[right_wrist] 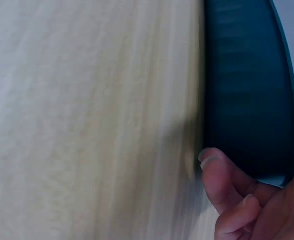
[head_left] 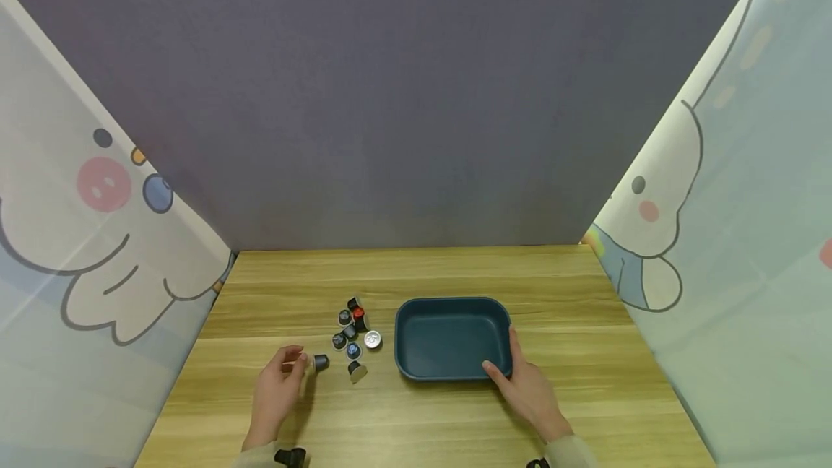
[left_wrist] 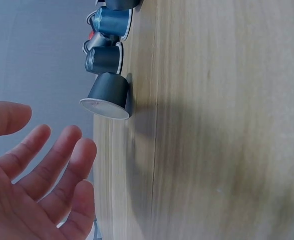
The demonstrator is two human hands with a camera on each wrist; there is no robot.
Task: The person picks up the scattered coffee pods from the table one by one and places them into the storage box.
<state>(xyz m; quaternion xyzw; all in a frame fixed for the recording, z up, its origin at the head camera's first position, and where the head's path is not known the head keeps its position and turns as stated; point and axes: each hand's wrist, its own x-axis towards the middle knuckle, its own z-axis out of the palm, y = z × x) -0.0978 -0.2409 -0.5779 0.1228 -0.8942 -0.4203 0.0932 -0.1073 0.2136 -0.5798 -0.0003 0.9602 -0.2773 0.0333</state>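
My left hand (head_left: 278, 388) hovers at the left of the table, fingers loosely bent with nothing held. Just right of its fingertips lies a dark coffee capsule (head_left: 321, 362) on its side; in the left wrist view a gap separates that hand from the nearest capsule (left_wrist: 109, 92). More coffee capsules cluster behind, among them a red one (head_left: 358, 313), a blue one (head_left: 353, 350) and a silver-lidded one (head_left: 373, 339). My right hand (head_left: 529, 392) grips the dark teal tray (head_left: 448, 341) at its near right corner, thumb over the rim. Nothing shows inside the tray.
The wooden table (head_left: 364, 425) ends at a grey wall (head_left: 416, 107) at the back. Cartoon-printed panels (head_left: 767, 251) stand on both sides. The tray sits right of the capsules.
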